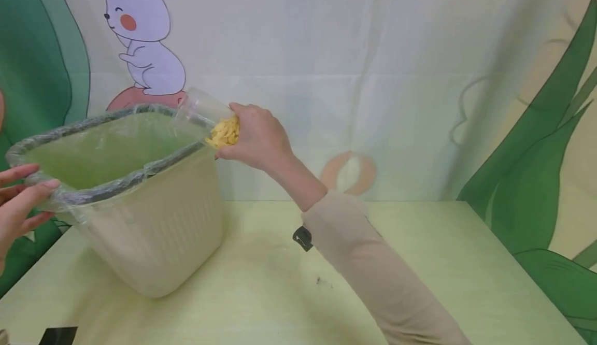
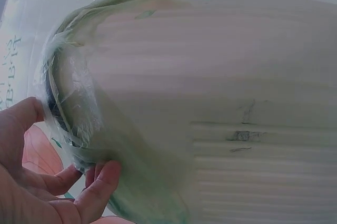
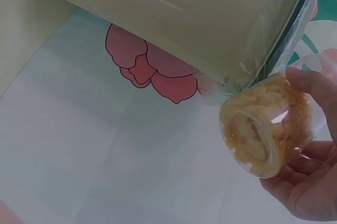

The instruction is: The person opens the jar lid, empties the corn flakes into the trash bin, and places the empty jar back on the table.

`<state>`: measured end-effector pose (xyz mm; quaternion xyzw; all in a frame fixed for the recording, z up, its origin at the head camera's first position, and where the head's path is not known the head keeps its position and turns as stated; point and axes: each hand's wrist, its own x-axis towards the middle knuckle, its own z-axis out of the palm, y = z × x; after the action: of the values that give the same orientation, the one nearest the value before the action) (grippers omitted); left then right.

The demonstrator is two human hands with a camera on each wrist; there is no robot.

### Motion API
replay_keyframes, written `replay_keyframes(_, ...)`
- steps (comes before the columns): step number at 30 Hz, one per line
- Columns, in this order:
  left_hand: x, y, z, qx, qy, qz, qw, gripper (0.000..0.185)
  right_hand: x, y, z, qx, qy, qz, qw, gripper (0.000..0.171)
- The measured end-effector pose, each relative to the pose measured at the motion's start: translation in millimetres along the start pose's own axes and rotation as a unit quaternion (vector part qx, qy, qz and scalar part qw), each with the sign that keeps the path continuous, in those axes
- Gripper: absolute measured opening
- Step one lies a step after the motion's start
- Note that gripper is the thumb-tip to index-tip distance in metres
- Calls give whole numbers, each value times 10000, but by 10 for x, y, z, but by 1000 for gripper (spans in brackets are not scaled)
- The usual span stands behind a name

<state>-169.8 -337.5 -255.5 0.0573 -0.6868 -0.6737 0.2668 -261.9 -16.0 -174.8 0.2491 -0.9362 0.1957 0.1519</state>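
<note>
Pale green tabletop (image 1: 420,262) against a printed backdrop showing a cartoon rabbit (image 1: 142,29) and large leaves; head view. Item one: a cream bin (image 1: 158,231), tilting toward the person, lined with a clear bag (image 1: 107,153) folded over its rim. Item two: a clear plastic cup (image 1: 205,114) holding yellow snack pieces (image 1: 225,132), lying nearly on its side with its mouth pointing left and down over the bin's near right rim; its long axis is running from the palm toward the bin opening. The right hand (image 1: 254,138) is wrapping its fingers round the cup's base end and is the nearer hand to it. The left hand (image 1: 18,200) is resting straight fingers on the bin's left rim, steadying it.

Left wrist view: the left hand (image 2: 47,182) is lying with loose fingers under the liner-covered rim; the bin's ribbed wall (image 2: 242,103) is filling the frame.

Right wrist view: the cup (image 3: 266,129) is packed with the yellow pieces, its mouth touching or just beside the bagged rim (image 3: 284,50); which of the two cannot be told. Only that rim edge is standing between cup and opening.
</note>
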Motion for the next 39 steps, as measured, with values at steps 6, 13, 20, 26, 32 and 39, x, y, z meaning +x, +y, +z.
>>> replay_keyframes(6, -37, 29, 31, -268, 4, -22, 9996, 27, 50, -56, 7, -148, -22, -9, 9999, 83)
replay_keyframes(13, 113, -137, -60, -74, 72, 5, 9999, 30, 75, -127, -12, -552, -36, -59, 9985, 77)
replay_keyframes(20, 5, -7, 29, 256, 66, -46, 9996, 26, 119, -220, -46, -1288, -197, -118, 9914, 76)
replay_keyframes(26, -48, 45, 57, 215, 42, -116, 9997, 25, 164, -290, -64, -1667, -333, -116, 9854, 70)
replay_keyframes(32, -11, -2, 21, 278, 7, -110, 9996, 25, 194, -352, -67, -2211, -281, -214, 9746, 57)
replay_keyframes(39, -33, 20, 60, 993, 96, -150, 9949, 25, 186, -420, -55, -2700, -170, -466, 9616, 50)
